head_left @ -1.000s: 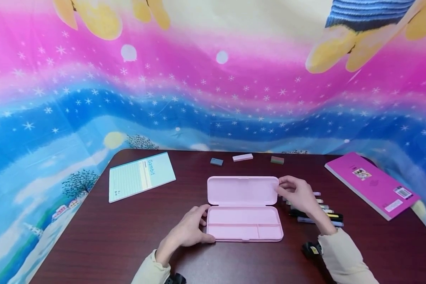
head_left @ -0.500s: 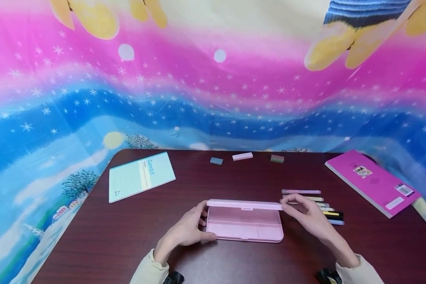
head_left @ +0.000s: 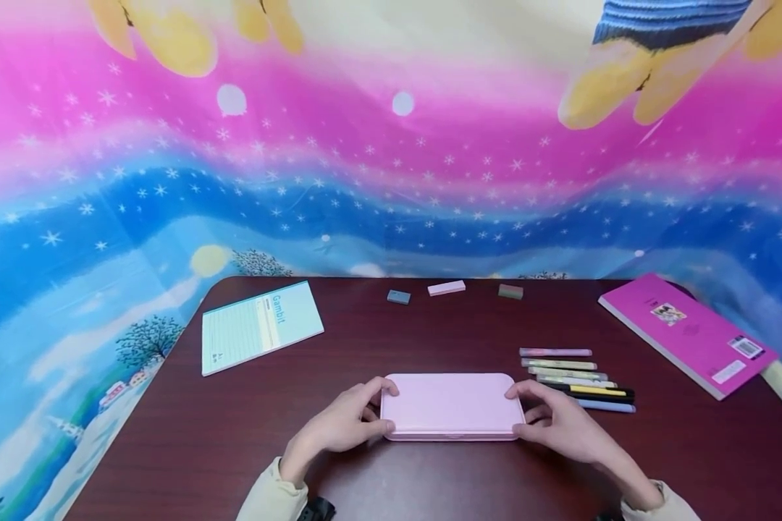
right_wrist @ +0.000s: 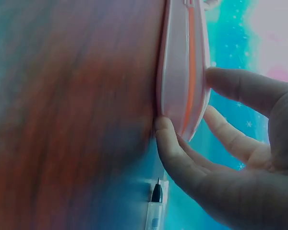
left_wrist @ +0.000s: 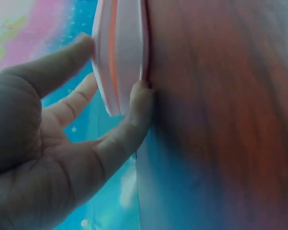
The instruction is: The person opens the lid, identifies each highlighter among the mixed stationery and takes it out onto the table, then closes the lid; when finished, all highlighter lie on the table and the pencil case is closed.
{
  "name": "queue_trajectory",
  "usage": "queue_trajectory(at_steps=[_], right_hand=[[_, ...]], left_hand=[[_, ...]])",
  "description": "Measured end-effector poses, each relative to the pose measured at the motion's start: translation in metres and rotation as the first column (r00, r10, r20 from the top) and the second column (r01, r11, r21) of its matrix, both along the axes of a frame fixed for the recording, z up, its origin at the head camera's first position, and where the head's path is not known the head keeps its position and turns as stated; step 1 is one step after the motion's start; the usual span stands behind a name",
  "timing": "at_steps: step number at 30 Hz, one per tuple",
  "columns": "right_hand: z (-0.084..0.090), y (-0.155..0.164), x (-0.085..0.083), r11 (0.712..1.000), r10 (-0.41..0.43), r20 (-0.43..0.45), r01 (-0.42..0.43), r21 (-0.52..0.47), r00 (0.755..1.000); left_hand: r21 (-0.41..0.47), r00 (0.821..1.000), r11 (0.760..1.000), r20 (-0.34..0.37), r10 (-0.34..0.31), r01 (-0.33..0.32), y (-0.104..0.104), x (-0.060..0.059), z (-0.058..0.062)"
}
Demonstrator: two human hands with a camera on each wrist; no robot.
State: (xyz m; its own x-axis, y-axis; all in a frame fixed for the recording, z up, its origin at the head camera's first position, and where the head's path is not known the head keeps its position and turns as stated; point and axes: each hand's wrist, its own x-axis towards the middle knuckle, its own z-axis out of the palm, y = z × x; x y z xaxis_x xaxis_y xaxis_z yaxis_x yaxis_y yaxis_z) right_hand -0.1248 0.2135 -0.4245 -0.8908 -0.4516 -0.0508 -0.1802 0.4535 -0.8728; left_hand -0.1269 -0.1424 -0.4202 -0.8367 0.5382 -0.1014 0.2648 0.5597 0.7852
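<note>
A pink pencil case [head_left: 452, 405] lies closed near the front of the dark wooden table [head_left: 430, 333]. My left hand [head_left: 376, 409] holds its left end, with the thumb [left_wrist: 134, 110] at the front edge and the fingers on the lid. My right hand [head_left: 526, 411] holds the right end the same way, its thumb [right_wrist: 170, 143] under the case's edge [right_wrist: 185, 72]. In both wrist views the lid sits flat against the base.
Several pens [head_left: 576, 380] lie in a row just right of the case. Three erasers [head_left: 446, 288] sit along the table's far edge. A teal notebook [head_left: 257, 325] lies far left and a pink book [head_left: 687, 333] far right. A colourful cloth hangs behind.
My right hand has swung the lid down from fully open to closed and moved onto the case's right end. My left hand has stayed at the left end.
</note>
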Motion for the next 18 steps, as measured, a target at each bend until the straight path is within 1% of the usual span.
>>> queue_trajectory(at_steps=[5,7,10,12,18], right_hand=[[0.001,-0.003,-0.001,0.999,-0.038,-0.028,0.038,0.024,0.999],[0.001,-0.005,-0.001,0.996,-0.076,-0.028,0.077,0.037,0.997],[0.001,-0.008,-0.001,0.989,-0.129,-0.059,0.132,0.067,0.99],[0.001,-0.011,0.0,0.984,-0.15,-0.066,0.155,0.088,0.986],[0.001,-0.017,0.0,0.982,-0.14,-0.067,0.147,0.12,0.988]], left_hand=[[-0.044,1.0,0.999,-0.026,0.015,-0.017,0.004,-0.001,0.003],[-0.048,0.999,0.999,-0.03,0.019,-0.021,0.005,-0.002,0.004],[-0.048,0.999,0.998,-0.029,0.026,-0.027,0.005,-0.003,0.006],[-0.046,0.999,0.998,-0.025,0.032,-0.033,0.005,-0.003,0.007],[-0.068,0.998,0.996,0.008,0.064,-0.063,0.005,-0.001,0.008]])
